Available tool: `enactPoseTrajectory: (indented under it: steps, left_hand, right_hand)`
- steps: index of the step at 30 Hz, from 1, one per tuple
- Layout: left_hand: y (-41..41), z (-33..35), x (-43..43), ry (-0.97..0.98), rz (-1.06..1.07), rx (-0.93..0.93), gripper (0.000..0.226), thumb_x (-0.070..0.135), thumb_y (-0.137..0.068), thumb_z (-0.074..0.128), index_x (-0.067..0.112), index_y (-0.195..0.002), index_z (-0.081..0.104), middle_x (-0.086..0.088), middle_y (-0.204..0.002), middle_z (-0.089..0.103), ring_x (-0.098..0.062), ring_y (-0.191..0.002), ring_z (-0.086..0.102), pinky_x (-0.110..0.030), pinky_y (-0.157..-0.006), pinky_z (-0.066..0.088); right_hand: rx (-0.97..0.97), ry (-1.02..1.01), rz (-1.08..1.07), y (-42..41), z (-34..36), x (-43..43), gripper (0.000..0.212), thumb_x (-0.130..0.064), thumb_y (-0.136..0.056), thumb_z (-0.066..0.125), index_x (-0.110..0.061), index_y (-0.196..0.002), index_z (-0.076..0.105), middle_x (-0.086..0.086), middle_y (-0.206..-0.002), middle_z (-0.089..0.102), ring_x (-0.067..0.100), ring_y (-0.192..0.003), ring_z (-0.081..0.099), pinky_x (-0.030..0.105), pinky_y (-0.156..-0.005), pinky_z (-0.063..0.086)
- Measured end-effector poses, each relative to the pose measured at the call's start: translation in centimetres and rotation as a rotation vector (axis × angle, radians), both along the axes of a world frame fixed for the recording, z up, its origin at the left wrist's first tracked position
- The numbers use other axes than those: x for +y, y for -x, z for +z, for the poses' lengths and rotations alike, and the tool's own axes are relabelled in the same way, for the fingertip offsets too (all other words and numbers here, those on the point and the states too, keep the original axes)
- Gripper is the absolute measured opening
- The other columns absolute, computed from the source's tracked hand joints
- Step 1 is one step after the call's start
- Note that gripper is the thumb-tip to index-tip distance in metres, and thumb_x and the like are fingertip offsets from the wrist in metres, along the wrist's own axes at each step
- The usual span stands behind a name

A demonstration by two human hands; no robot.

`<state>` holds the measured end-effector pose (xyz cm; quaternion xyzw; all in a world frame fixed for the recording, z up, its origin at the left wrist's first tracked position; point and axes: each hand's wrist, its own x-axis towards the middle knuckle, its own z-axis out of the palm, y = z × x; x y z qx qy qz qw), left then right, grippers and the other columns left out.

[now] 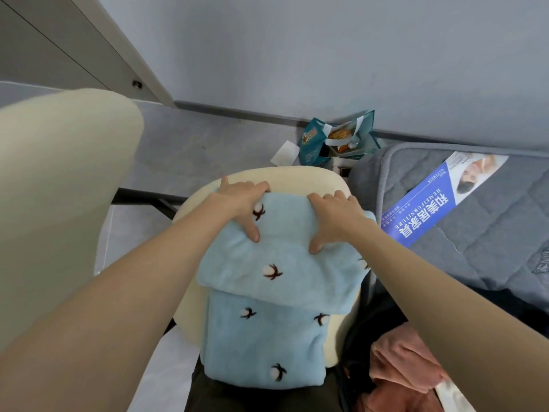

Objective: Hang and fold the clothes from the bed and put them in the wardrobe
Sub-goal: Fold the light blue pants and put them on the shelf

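One blue fleece garment (267,331), dotted with small cotton-flower motifs, lies on a cream seat (297,176) straight in front of the person. Its long axis runs away from their body toward the seat's far rim. The far part is doubled back into a flap (276,263) lying over the nearer part.

Both hands sit at the far end of that flap, side by side and about level, so neither is plainly nearer. The left hand (240,203) grips the left part of the folded edge, fingers curled over it and thumb pressed on top. The right hand (332,217) grasps the right part the same way. The cloth therefore lies under the palms and stretches from them back toward the person.

My guess is that the next fold comes toward the body along that long axis, with both hands travelling evenly so the edges stay square.

Right of the seat is a grey quilted mattress (490,233) with a blue leaflet (430,203) on it. A pink garment (401,361) lies heaped nearer the person, and a teal bag (338,138) stands on the floor beyond.
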<state>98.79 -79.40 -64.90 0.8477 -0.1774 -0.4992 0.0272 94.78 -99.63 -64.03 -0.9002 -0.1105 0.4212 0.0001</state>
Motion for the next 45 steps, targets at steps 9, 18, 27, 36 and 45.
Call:
enactPoseTrajectory:
  steps: [9, 18, 27, 36, 45]
  left_hand:
    - [2.3, 3.9, 0.1, 0.067, 0.139, -0.474, 0.068, 0.043, -0.063, 0.082, 0.014, -0.107, 0.038, -0.007, -0.109, 0.059, -0.032, -0.100, 0.057, -0.036, -0.070, 0.029]
    - [-2.0, 8.3, -1.8, 0.157, 0.177, -1.057, 0.061, 0.001, -0.069, 0.067, 0.008, -0.125, 0.045, -0.014, -0.107, 0.055, -0.034, -0.092, 0.052, -0.041, -0.081, 0.035]
    - [5.3, 3.8, 0.7, 0.061, 0.088, -0.771, 0.091, -0.001, -0.077, 0.062, 0.023, -0.150, 0.013, -0.003, -0.119, 0.051, -0.027, -0.102, 0.050, -0.037, -0.088, 0.034]
    - [7.3, 1.8, 1.7, 0.165, 0.373, -0.620, 0.050, 0.014, -0.086, 0.048, 0.033, -0.133, 0.046, -0.004, -0.115, 0.043, -0.028, -0.114, 0.039, -0.050, -0.103, 0.026]
    - [4.6, -1.5, 1.3, 0.539, 1.336, -0.332, 0.043, 0.040, -0.078, 0.074, 0.028, -0.105, 0.042, -0.008, -0.143, 0.028, -0.025, -0.129, 0.035, -0.027, -0.096, 0.031]
  right_hand:
    - [-0.446, -0.032, -0.044, 1.2, 4.0, -0.1, 0.039, -0.018, -0.071, 0.066, -0.016, -0.099, 0.039, 0.003, -0.101, 0.057, 0.028, -0.097, 0.048, 0.038, -0.076, 0.026]
    - [-0.950, -0.041, -0.225, -3.4, 8.7, -1.3, 0.049, 0.001, -0.064, 0.054, -0.010, -0.111, 0.051, 0.011, -0.102, 0.054, 0.033, -0.090, 0.047, 0.036, -0.073, 0.023]
    - [-0.692, -0.117, -0.198, 4.0, 5.1, -0.6, 0.053, -0.002, -0.066, 0.064, -0.009, -0.117, 0.052, 0.008, -0.101, 0.064, 0.037, -0.080, 0.060, 0.035, -0.068, 0.035]
    - [-0.537, -0.151, -0.275, 7.7, 1.9, 0.7, 0.030, -0.035, -0.086, 0.048, -0.024, -0.113, 0.056, -0.002, -0.088, 0.069, 0.026, -0.087, 0.059, 0.035, -0.079, 0.024]
    - [-0.318, -0.594, -1.321, 4.9, 0.2, 2.3, 0.109, -0.055, -0.067, 0.076, -0.042, -0.147, 0.003, 0.008, -0.151, 0.026, 0.032, -0.134, 0.033, 0.045, -0.108, 0.031]
